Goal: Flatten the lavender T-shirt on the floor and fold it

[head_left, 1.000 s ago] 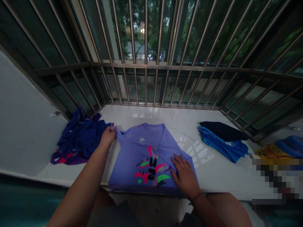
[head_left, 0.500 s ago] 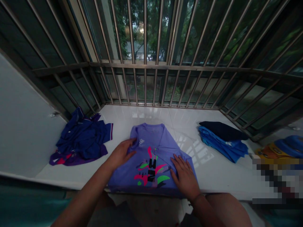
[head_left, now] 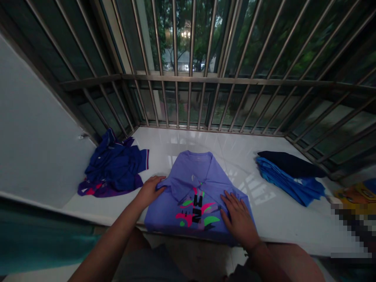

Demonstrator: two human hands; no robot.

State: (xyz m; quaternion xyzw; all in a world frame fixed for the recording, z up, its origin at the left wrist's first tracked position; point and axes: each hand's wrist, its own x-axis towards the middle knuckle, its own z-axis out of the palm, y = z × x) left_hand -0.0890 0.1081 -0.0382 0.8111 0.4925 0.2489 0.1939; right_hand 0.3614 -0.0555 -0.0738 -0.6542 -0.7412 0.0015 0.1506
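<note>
Only the head cam to go on here, so this is the view down over the person's own arms. Main thing is a lavender shirt (head_left: pixel 166 213) lying printed side up on a glossy white ledge (head_left: pixel 282 225), pretty much in the middle and right up at the near edge. Its collar (head_left: pixel 198 155) points away from the person, toward the metal bars (head_left: pixel 190 105) at the window, and the bottom end is nearest the knees. So the long axis runs roughly straight out from the body. The pink, green and black print (head_left: pixel 197 211) sits on the nearer half, with its black lettering turned sideways. Cloth is folded inward over the chest from both sides.

Left hand (head_left: pixel 151 190) is at the shirt's left edge, thumb and fingers either side of a bit of cloth; can't tell if it's really pinching it. Right hand (head_left: pixel 238 217) lies palm down on the right side, fingers stretched out and slightly apart, gripping nothing.

Off to the left there's a crumpled navy polo shirt (head_left: pixel 114 164) on top of a purple garment (head_left: pixel 110 192). Over on the right, well apart from the lavender one, a dark folded garment (head_left: pixel 290 163) rests on a bright blue garment (head_left: pixel 286 184).
</note>
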